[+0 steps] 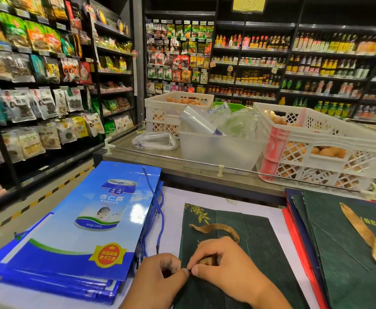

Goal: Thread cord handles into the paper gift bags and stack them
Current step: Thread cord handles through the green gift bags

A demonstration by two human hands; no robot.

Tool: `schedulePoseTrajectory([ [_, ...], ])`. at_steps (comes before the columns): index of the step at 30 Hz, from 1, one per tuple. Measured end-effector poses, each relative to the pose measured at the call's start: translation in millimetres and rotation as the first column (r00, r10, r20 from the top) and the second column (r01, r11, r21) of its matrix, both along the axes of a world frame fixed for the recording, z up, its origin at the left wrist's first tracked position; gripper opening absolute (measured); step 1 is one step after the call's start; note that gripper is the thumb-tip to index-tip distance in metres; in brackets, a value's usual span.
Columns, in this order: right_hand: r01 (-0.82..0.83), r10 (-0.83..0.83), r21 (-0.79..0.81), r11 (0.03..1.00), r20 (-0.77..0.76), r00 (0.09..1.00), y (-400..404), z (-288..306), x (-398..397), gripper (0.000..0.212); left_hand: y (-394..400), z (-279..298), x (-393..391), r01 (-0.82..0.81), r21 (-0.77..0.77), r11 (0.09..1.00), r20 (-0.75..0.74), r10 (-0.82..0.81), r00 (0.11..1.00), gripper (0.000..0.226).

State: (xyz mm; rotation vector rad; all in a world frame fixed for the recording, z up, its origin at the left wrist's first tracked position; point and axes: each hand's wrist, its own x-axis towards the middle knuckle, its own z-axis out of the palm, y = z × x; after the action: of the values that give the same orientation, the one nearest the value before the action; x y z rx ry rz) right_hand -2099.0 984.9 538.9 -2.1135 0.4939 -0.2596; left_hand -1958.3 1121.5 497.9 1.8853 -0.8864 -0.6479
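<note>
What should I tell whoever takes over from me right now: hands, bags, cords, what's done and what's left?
Left hand and right hand: both pinch the end of the gold cord at the near edge of the dark green bag lying flat in front.
Right: stack of green bags, the top one with a gold handle on it.
Left: stack of blue bags with blue cords along its right side.
Done: the right stack looks finished.
Left: finish threading this cord, then put the bag on the right stack. I cannot tell if the blue bags are fully threaded.
</note>
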Motion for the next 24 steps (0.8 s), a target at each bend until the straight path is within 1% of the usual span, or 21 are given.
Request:
schedulePoseTrajectory([
  [4,0.001,-0.001,-0.005,1.0,0.001,1.0,1,1,0,0.015,1,1,1,0.009,0.004,1.0,0.004,-0.009,1.0,0.021],
  [9,-0.004,0.004,-0.035,0.999,0.0,1.0,2,1,1,0.015,2,2,1,0.014,-0.005,1.0,-0.012,-0.014,1.0,0.018],
  [13,-0.008,0.008,-0.08,0.997,0.003,1.0,3,-1,0,0.013,4,3,0,-0.005,-0.049,0.999,-0.082,0.001,0.997,0.017],
  [16,0.016,-0.017,-0.073,0.997,-0.011,1.0,3,-1,-1,0.008,7,7,-1,-0.009,-0.083,0.996,-0.192,-0.008,0.981,0.028],
  [18,0.011,-0.013,-0.061,0.998,-0.032,0.999,2,1,-1,0.007,11,11,-2,0.046,-0.103,0.994,-0.193,-0.065,0.979,0.039],
  [19,0.007,-0.009,-0.052,0.999,-0.04,0.999,2,2,-2,0.007,12,13,-2,0.072,-0.114,0.991,-0.17,-0.091,0.981,0.04],
  [21,0.009,-0.011,-0.033,0.999,-0.054,0.998,3,4,-1,0.005,15,16,-2,0.091,-0.118,0.989,-0.107,-0.103,0.989,0.035],
  [24,0.011,-0.012,-0.015,1.0,-0.073,0.997,4,5,0,0.004,14,14,-3,0.076,-0.066,0.995,-0.058,-0.08,0.995,0.016],
])
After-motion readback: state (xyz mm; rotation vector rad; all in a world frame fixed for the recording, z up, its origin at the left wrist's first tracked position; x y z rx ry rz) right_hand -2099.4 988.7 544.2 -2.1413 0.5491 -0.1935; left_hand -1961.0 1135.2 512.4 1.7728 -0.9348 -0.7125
